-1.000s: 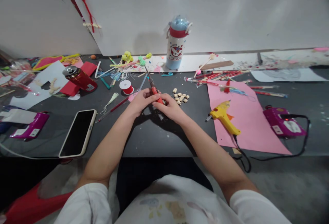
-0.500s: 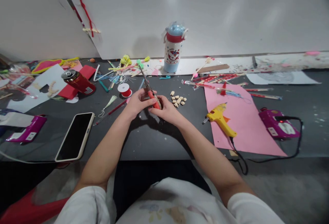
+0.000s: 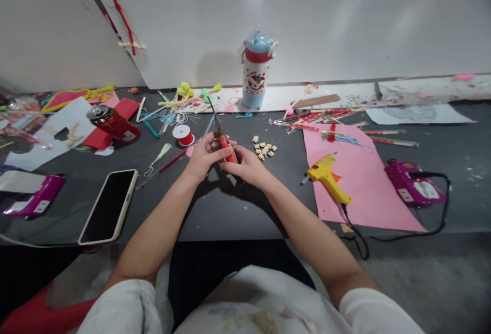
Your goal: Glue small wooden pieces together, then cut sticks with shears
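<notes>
Red-handled scissors (image 3: 217, 121) are held over the table's near middle, their blades pointing up and to the left. My left hand (image 3: 205, 156) is closed around the scissors near the pivot and upper handle. From the other side, my right hand (image 3: 248, 166) grips the red handles. The fingers of both hands meet there, and whether a small piece is also pinched between them is hidden. Just beyond my right hand lies a loose pile of short wooden pieces (image 3: 264, 148). A spool of red ribbon (image 3: 183, 135) stands beyond my left hand.
At right, a yellow glue gun (image 3: 328, 175) rests on pink paper (image 3: 368, 196), beside a purple power box (image 3: 414, 184) with a cord. Left are a phone (image 3: 109, 206) and a tilted red can (image 3: 115, 124). A bottle (image 3: 254, 75) stands at the back among craft scraps.
The view has shifted slightly, so the things on the table appear a little further left. Both hands stay on the scissors, with only small finger movement.
</notes>
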Demonstrator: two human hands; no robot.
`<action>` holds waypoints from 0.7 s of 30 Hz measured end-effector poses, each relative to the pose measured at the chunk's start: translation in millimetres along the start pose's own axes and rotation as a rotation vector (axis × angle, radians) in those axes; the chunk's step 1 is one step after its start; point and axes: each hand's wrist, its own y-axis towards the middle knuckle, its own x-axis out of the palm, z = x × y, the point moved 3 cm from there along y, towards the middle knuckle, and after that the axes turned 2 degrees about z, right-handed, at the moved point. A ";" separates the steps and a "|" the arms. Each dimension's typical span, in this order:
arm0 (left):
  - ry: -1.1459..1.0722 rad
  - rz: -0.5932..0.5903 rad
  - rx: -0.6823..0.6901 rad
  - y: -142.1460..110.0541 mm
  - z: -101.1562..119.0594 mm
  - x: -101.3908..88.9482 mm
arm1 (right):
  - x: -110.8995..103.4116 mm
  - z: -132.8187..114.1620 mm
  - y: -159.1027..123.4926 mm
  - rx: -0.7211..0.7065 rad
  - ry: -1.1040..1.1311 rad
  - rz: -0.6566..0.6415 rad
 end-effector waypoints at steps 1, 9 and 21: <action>0.001 0.006 0.001 0.0 -0.2 -0.1 | 0.2 0.4 0.1 -0.001 0.004 0.001; 0.040 0.029 0.014 0.2 -0.8 -1.2 | 0.4 -0.4 -0.7 0.004 0.018 0.007; 0.027 0.140 -0.117 14.7 -5.5 -15.0 | 0.1 -5.8 -3.6 0.118 -0.051 0.006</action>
